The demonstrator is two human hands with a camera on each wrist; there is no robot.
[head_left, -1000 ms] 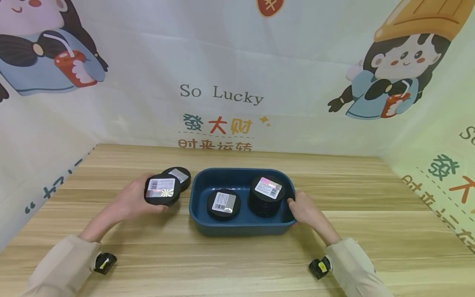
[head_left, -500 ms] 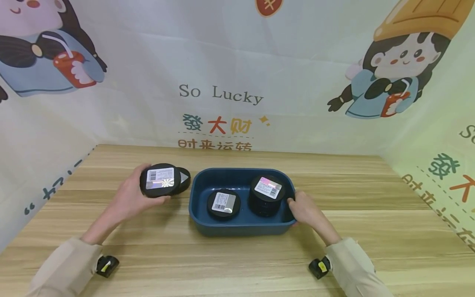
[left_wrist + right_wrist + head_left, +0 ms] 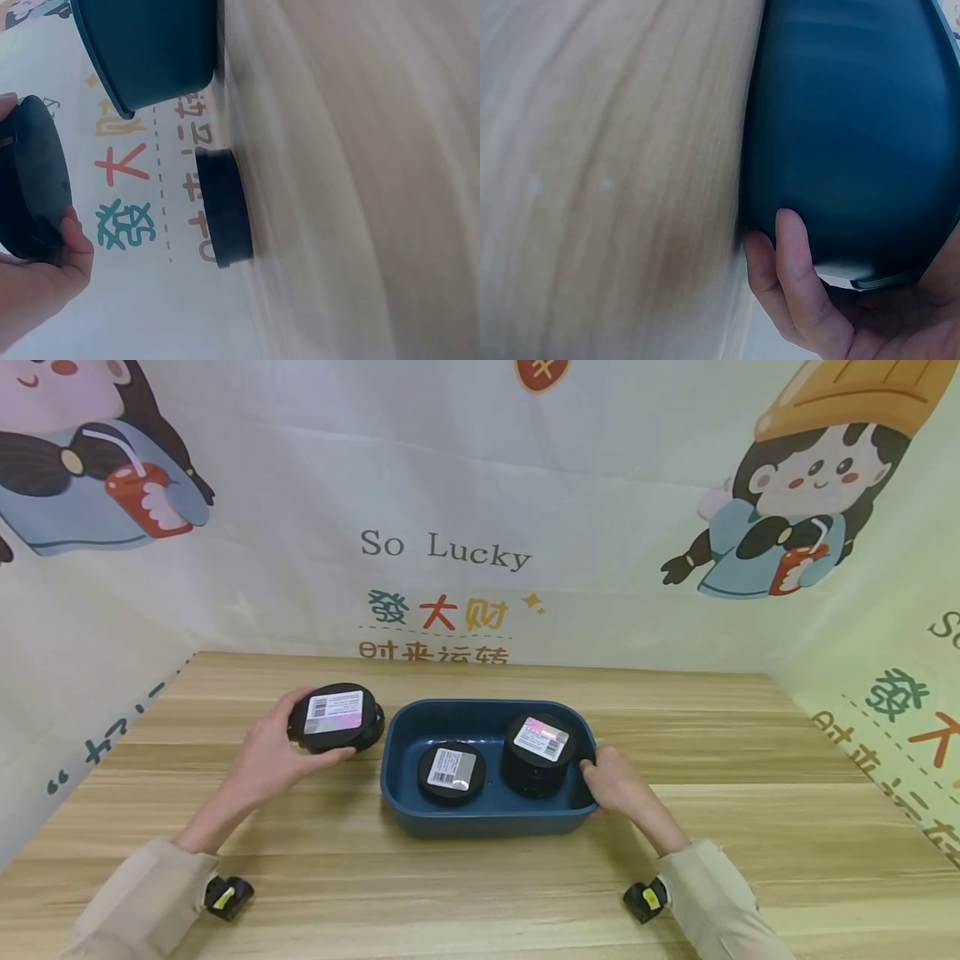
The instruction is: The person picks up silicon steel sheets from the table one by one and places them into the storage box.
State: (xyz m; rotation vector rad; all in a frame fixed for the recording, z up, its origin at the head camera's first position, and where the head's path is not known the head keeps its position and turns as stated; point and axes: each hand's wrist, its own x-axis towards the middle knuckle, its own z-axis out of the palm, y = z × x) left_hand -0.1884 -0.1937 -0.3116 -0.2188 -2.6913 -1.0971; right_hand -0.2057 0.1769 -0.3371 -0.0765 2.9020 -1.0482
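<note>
My left hand [image 3: 262, 756] grips a flat, black round container [image 3: 337, 718] by its sides, fingers at the far side and thumb in front, its white label facing up. In the left wrist view this container is raised above the table, with its smooth dark underside showing. Behind it in the head view, a second black round container [image 3: 377, 731] is mostly hidden; the left wrist view has that container [image 3: 225, 206] on the table. My right hand [image 3: 617, 785] holds the right end of a dark blue bin [image 3: 491, 825], fingers against its outer wall and thumb at the rim.
Inside the bin, one labelled black round container [image 3: 452, 772] lies flat at the left. A taller stack of black containers [image 3: 538, 752] stands at the right. A printed cloth backdrop [image 3: 600, 527] rises behind the wooden table [image 3: 450, 893].
My left hand has carried its container toward the back and slightly right, and it now covers most of the second container in the head view. The right hand and the bin stay put.
</note>
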